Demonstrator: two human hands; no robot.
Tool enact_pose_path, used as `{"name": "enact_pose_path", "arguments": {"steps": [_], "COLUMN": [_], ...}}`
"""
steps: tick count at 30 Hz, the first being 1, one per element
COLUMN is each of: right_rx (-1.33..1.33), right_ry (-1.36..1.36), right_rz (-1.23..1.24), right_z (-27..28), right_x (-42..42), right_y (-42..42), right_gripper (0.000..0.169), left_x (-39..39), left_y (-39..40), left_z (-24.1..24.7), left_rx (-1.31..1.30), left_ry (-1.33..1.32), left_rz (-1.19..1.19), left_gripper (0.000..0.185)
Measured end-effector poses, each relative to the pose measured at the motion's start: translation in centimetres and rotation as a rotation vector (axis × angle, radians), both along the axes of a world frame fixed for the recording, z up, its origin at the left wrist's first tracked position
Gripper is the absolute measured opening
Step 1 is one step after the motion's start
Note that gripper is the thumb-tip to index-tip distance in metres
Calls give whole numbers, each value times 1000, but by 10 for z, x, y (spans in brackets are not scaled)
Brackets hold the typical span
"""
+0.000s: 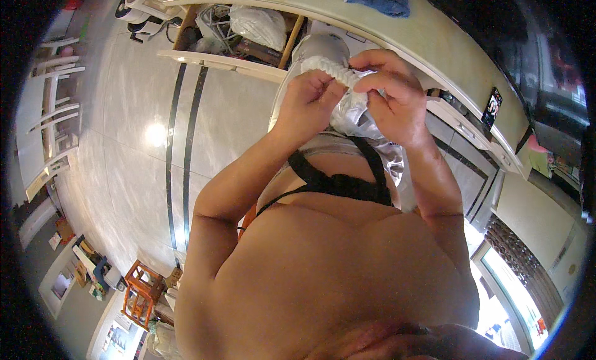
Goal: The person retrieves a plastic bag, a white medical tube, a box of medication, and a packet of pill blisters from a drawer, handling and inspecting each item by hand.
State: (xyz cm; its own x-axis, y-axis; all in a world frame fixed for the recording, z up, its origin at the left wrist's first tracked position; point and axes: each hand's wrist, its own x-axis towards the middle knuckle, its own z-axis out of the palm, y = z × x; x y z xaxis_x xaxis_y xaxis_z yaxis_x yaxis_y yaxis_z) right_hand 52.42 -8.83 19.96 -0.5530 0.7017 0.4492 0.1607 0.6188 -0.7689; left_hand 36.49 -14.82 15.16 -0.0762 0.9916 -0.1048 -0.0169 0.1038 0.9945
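White knitted or braided fabric [342, 76] lies over the lap, bunched between my two hands. My left hand [314, 97], on the picture's left side, pinches its edge between thumb and fingers. Across from it my right hand [393, 92] has its fingers curled at the other side of the fabric; whether they grip it is hard to tell. Shiny silvery material [354, 111] shows just below the fabric. Grey-white clothing [321, 46] covers the leg beyond.
An open drawer [223, 66] in front holds cables and a white plastic bag [258, 27]. Above it runs a long pale cabinet top [433, 39] with a blue cloth [379, 0] and a phone [492, 107]. Another open drawer [465, 129] is at the right.
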Motion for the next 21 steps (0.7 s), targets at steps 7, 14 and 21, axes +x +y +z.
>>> {"name": "enact_pose_path", "arguments": {"steps": [7, 14, 21], "right_rx": [50, -437, -298], "right_ry": [-27, 706, 412], "right_rz": [-72, -47, -144], "right_z": [-6, -2, 13], "right_x": [3, 45, 57], "right_y": [4, 42, 24], "right_gripper": [23, 22, 20], "left_x": [8, -8, -11], "left_y": [1, 25, 21], "left_z": [10, 30, 8], "left_rx": [-280, 420, 345], "left_ry": [-600, -669, -477], "left_rz": [44, -303, -318], "left_gripper": [20, 33, 29]}}
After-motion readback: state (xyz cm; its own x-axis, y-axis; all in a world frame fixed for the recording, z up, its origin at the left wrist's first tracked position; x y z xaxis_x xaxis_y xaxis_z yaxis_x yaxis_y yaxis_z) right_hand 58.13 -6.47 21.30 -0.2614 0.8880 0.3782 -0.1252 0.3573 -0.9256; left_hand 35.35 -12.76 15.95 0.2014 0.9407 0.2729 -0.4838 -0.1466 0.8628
